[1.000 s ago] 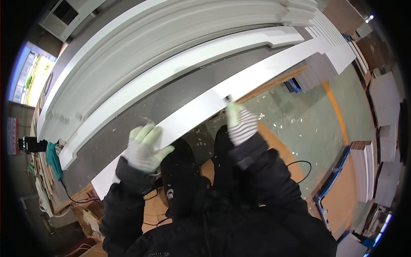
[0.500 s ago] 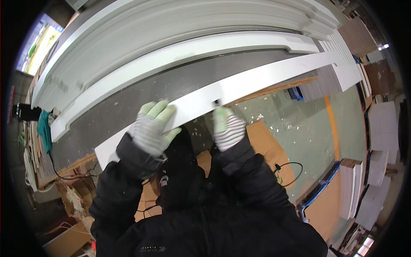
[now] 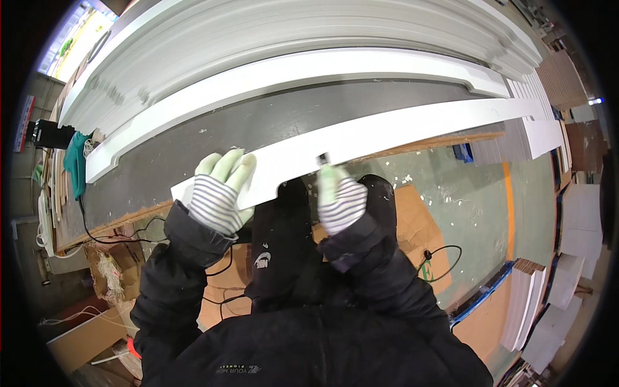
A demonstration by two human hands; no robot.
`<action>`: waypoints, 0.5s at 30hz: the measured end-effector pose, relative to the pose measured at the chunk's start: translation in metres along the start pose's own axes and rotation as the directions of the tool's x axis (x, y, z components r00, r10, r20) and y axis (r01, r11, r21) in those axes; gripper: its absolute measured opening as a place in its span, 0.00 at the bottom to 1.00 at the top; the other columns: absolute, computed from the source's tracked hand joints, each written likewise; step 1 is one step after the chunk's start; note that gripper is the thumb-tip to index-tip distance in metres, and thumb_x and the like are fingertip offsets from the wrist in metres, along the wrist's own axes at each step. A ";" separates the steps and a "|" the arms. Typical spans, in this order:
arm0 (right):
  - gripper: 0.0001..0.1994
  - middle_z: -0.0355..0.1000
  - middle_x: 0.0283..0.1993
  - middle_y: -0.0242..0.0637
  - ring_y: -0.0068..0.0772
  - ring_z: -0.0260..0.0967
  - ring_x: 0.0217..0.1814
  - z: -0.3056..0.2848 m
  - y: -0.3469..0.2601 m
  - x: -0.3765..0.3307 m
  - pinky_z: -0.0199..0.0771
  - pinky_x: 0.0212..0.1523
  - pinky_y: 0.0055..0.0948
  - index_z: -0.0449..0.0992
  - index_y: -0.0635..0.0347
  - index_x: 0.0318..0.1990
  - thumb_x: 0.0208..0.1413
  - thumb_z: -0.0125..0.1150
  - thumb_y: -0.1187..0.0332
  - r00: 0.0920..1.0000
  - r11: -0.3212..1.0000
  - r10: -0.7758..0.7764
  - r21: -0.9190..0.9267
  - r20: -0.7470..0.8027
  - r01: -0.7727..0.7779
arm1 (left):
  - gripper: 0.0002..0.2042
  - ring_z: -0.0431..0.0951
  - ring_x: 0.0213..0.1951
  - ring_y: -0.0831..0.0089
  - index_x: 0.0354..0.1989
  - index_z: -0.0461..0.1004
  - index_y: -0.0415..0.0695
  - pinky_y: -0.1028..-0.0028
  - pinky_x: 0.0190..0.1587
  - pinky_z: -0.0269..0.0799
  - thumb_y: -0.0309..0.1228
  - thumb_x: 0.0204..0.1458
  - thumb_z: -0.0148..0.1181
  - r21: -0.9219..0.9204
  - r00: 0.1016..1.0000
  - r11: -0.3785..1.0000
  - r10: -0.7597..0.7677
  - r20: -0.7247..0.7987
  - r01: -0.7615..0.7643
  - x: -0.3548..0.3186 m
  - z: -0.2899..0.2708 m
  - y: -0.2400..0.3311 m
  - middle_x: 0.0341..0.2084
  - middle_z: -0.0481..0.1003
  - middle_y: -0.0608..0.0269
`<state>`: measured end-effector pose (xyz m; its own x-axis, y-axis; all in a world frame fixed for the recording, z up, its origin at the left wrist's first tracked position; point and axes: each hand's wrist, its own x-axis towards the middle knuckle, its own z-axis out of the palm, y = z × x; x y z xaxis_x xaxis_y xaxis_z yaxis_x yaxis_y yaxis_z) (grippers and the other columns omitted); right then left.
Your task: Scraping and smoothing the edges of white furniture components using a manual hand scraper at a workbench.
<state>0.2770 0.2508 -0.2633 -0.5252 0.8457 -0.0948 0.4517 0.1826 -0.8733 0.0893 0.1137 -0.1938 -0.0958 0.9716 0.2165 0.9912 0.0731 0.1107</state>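
A long white board with a notched near edge lies slantwise along the front of the grey workbench. My left hand, in a pale-green glove with a striped back, grips the board near its left end, fingers on top and thumb at the near edge. My right hand, gloved alike, is closed around a small tool with a dark tip. That tip is at the board's near edge, right of the notch. Blur and the glove hide what kind of tool it is.
Behind lies another notched white board, before a stack of long white boards. A teal power tool with a black cord is at the bench's left end. Cardboard, a looped cable and white scraps cover parts of the green floor.
The board's left end has shifted away from me and rightward, and its notch now shows beside my left hand. My right hand stays closed on the tool by the near edge. The view has shifted slightly.
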 end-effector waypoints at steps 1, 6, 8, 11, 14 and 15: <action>0.24 0.74 0.29 0.55 0.57 0.74 0.34 0.010 -0.018 -0.009 0.72 0.34 0.45 0.74 0.64 0.37 0.65 0.42 0.50 0.992 0.994 -0.108 0.021 0.065 0.107 | 0.39 0.68 0.50 0.45 0.59 0.66 0.41 0.55 0.51 0.70 0.32 0.30 0.69 -0.007 1.000 1.000 -0.019 0.024 0.020 0.001 0.000 0.001 0.53 0.69 0.47; 0.28 0.74 0.27 0.52 0.52 0.74 0.31 0.004 -0.019 -0.002 0.72 0.35 0.40 0.76 0.64 0.38 0.66 0.39 0.46 0.837 0.980 -0.104 -0.088 0.538 0.178 | 0.39 0.68 0.49 0.44 0.59 0.66 0.42 0.55 0.51 0.70 0.32 0.31 0.68 -0.045 0.998 0.998 -0.045 0.054 0.048 -0.003 0.004 -0.005 0.54 0.68 0.48; 0.24 0.71 0.20 0.40 0.29 0.68 0.23 -0.011 -0.019 0.003 0.68 0.29 0.31 0.77 0.67 0.37 0.66 0.46 0.51 0.945 0.989 -0.008 0.141 0.326 -0.040 | 0.37 0.68 0.49 0.45 0.59 0.67 0.42 0.56 0.51 0.70 0.32 0.32 0.68 -0.021 0.998 0.998 -0.051 0.043 0.052 0.001 0.000 -0.001 0.53 0.69 0.48; 0.24 0.72 0.23 0.45 0.40 0.71 0.25 0.003 -0.006 0.001 0.70 0.30 0.35 0.76 0.66 0.37 0.66 0.44 0.51 0.984 0.980 0.056 0.177 0.168 -0.086 | 0.35 0.69 0.48 0.46 0.57 0.69 0.41 0.57 0.50 0.70 0.33 0.34 0.67 0.004 0.999 1.000 -0.029 0.028 0.029 0.008 -0.005 0.002 0.51 0.70 0.48; 0.20 0.74 0.29 0.53 0.57 0.72 0.34 0.016 -0.014 -0.005 0.70 0.33 0.43 0.76 0.63 0.37 0.65 0.45 0.55 0.935 0.990 -0.140 0.035 0.327 0.136 | 0.35 0.69 0.48 0.46 0.57 0.69 0.41 0.58 0.50 0.70 0.33 0.34 0.68 -0.033 1.000 0.999 -0.020 -0.011 0.020 0.010 -0.001 0.002 0.51 0.70 0.48; 0.20 0.74 0.28 0.51 0.54 0.73 0.33 0.009 -0.016 0.000 0.70 0.34 0.41 0.77 0.62 0.35 0.65 0.45 0.54 0.895 0.982 -0.187 0.052 0.405 0.182 | 0.35 0.69 0.47 0.46 0.58 0.68 0.41 0.58 0.50 0.70 0.32 0.33 0.68 -0.027 1.000 1.000 -0.008 -0.008 0.008 0.006 0.002 -0.001 0.51 0.69 0.47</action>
<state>0.2631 0.2437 -0.2538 -0.8470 0.5191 -0.1149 0.3104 0.3074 -0.8995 0.0884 0.1200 -0.1946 -0.1045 0.9692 0.2229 0.9876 0.0747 0.1382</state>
